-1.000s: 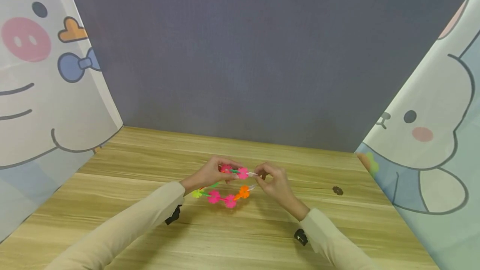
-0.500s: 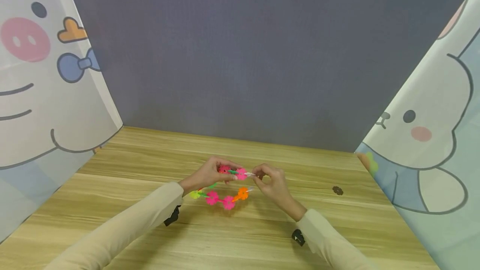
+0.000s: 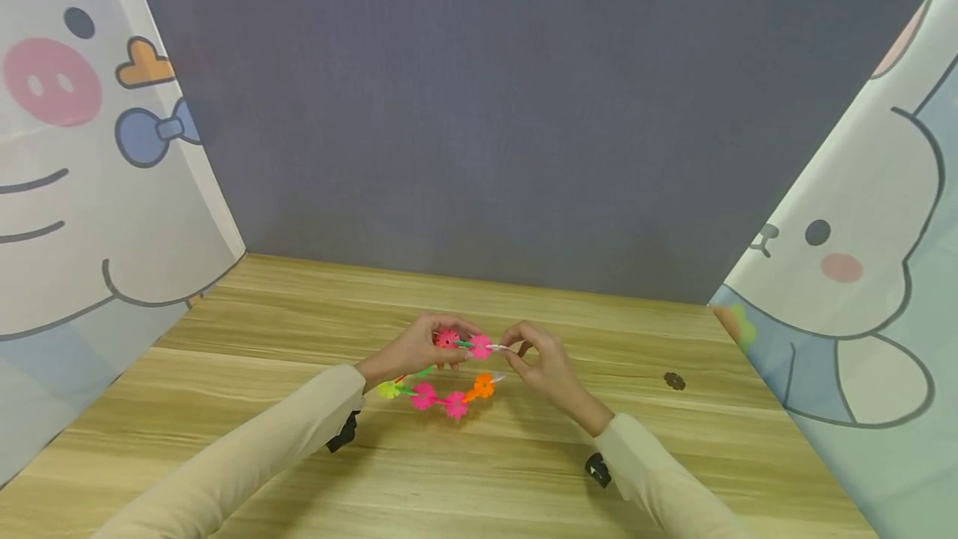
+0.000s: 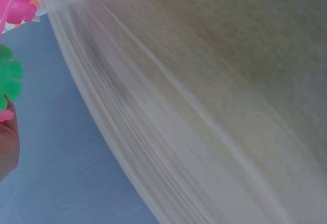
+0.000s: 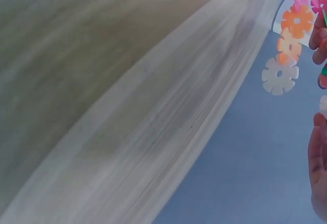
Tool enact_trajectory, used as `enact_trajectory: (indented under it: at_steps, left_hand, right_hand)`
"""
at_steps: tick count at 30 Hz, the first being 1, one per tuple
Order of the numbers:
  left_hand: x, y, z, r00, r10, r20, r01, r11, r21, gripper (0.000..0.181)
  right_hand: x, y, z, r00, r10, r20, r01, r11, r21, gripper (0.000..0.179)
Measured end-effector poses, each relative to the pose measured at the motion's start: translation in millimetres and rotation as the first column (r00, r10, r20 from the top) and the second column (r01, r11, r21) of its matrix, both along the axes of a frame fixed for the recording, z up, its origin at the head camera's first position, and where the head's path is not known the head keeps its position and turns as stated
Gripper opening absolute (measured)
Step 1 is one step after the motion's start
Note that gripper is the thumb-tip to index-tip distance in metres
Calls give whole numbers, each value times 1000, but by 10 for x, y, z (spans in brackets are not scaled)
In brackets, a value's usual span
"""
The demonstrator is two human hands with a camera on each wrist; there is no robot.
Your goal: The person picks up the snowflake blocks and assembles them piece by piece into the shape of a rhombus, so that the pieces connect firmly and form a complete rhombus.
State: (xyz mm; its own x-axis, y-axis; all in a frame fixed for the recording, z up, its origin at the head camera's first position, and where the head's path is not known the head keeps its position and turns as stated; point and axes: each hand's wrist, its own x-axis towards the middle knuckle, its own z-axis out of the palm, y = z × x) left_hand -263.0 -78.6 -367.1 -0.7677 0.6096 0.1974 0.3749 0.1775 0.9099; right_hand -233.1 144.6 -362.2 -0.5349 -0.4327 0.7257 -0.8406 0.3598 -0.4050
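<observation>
A chain of interlocking snowflake discs (image 3: 423, 396) in pink, orange, green and yellow hangs in a loop below my hands. With fingers and thumb, my left hand (image 3: 415, 348) grips the chain's upper stretch by the red-pink discs. Just right of those fingers is a pink disc (image 3: 481, 347) with a white disc (image 3: 497, 348) edge-on beside it. The fingertips of my right hand (image 3: 548, 364) pinch that white disc. Another whitish disc (image 5: 280, 75) dangles at the loop's other end in the right wrist view. A green disc (image 4: 9, 76) shows in the left wrist view.
A loose dark brown disc (image 3: 674, 381) lies on the wooden table (image 3: 464, 489), to the right of my right hand. A dark grey panel (image 3: 479, 106) stands behind the table. Cartoon-printed panels rise at both sides. Sleeves fill most of both wrist views.
Both hands have shifted slightly left with the chain. My right fingers have come a little nearer the pink disc. The brown disc stays put.
</observation>
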Motion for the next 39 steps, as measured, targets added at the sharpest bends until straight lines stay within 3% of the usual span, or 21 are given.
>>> enact_trajectory:
  at_steps: [2,9,17,21,29,39]
  left_hand:
    - [-42,-5,-57,1000,1,0,-1,1000,5,38]
    - [-44,-37,-63,1000,7,-1,-7,1000,17,38]
    - [-39,-55,-66,1000,10,-6,-10,1000,15,37]
    - [-28,-58,-57,1000,6,-12,-6,1000,12,37]
    - [-16,-63,-55,1000,6,-24,-6,1000,13,36]
    - [-13,-76,-39,1000,27,-13,-27,1000,-10,37]
  right_hand:
    - [47,3,64,1000,-13,17,13,1000,12,18]
    - [-181,341,-188,995,-86,51,82,994,65,31]
    - [-235,866,-281,979,-191,77,181,975,127,29]
    - [-236,1147,-316,957,-270,100,250,952,178,30]
    - [-194,1706,-368,892,-428,143,375,879,295,27]
    - [-128,2173,-372,853,-482,198,412,856,312,23]
